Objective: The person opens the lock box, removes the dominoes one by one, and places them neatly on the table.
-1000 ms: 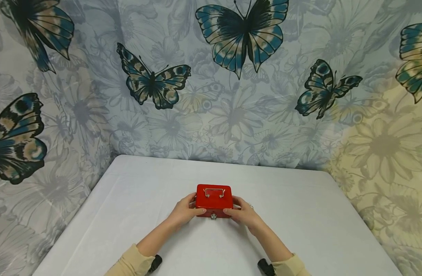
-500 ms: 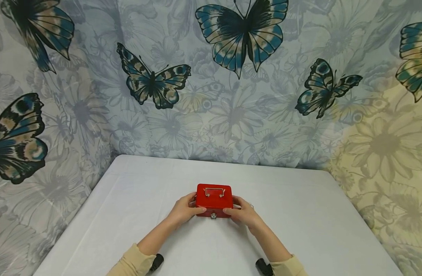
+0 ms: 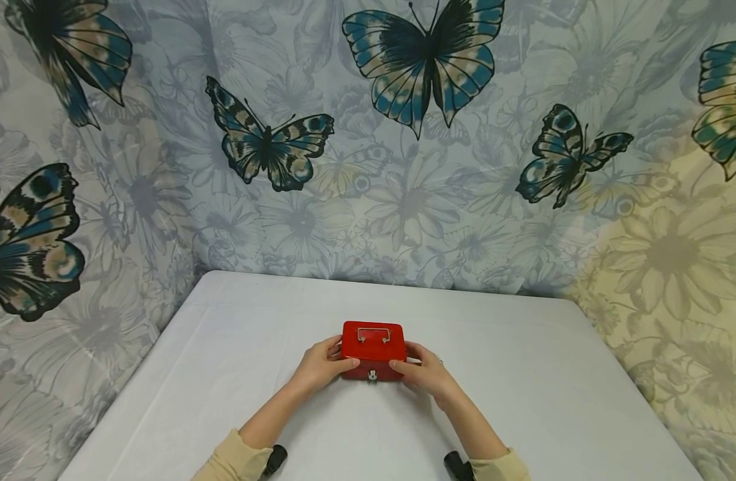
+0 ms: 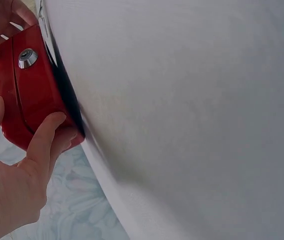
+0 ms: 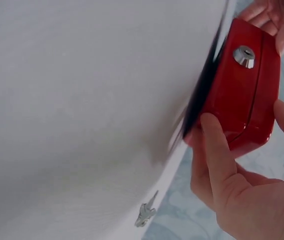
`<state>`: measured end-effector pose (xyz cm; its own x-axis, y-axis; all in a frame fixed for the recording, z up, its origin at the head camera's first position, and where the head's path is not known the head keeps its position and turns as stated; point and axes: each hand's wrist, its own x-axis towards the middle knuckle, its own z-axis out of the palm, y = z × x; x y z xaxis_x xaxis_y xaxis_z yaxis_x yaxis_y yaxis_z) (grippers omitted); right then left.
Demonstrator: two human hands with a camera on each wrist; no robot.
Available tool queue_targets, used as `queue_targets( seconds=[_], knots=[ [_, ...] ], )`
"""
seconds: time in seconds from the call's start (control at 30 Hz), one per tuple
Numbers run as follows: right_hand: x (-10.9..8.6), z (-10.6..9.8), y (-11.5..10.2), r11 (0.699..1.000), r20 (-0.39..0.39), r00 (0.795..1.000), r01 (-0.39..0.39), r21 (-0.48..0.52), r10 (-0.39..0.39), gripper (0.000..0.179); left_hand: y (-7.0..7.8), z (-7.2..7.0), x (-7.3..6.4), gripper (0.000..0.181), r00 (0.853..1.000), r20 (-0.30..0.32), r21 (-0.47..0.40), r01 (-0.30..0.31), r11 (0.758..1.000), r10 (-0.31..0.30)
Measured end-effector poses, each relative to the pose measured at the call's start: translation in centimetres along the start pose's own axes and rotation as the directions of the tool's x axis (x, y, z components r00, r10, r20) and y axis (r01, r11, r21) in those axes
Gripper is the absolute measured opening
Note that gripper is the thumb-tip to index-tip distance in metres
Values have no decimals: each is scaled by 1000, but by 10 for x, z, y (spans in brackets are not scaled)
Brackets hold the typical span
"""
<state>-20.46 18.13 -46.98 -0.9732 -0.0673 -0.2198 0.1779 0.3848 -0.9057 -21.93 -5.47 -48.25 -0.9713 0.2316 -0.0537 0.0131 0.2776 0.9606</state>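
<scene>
A small red metal cash box (image 3: 374,351) with a wire handle on its lid and a silver key lock on its front is near the middle of the white table. The lid is down. My left hand (image 3: 322,366) grips the box's left end, its thumb at the front corner. At the right end, my right hand (image 3: 427,374) holds it in the same way. Both wrist views show a dark strip between box and table; I cannot tell whether the box is raised. Some small silver keys (image 5: 145,212) lie beyond the right hand in the right wrist view.
The white table (image 3: 272,307) reaches back to butterfly-and-flower patterned cloth walls (image 3: 404,200). A black device is at each wrist, one by the left sleeve (image 3: 232,457) and one by the right sleeve (image 3: 501,465).
Both hands keep their hold on the cash box, which stays almost in place. The sleeves and wrists have shifted slightly inward.
</scene>
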Motion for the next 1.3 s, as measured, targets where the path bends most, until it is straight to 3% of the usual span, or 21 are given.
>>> queue_targets(
  seconds=[0.37, 0.7, 1.0, 1.13, 1.3],
  knots=[
    [2, 0, -1, 996, -32, 998, 48, -76, -50, 71, 5, 0, 0, 73, 999, -54, 52, 9, 999, -7],
    [3, 1, -2, 982, -71, 994, 68, -177, -82, 73, 8, -1, 1, 67, 993, -88, 135, -65, 989, 77],
    [4, -1, -4, 974, -88, 992, 73, -217, -94, 71, 12, -2, 1, 63, 986, -121, 215, -89, 972, 117],
    [6, -2, -3, 977, -88, 993, 63, -206, -82, 73, 13, -1, 1, 63, 985, -127, 223, -87, 971, 117],
    [12, -3, -5, 990, -85, 993, 71, -123, -82, 81, 12, -1, 4, 63, 984, -138, 230, -79, 970, 112]
  ],
)
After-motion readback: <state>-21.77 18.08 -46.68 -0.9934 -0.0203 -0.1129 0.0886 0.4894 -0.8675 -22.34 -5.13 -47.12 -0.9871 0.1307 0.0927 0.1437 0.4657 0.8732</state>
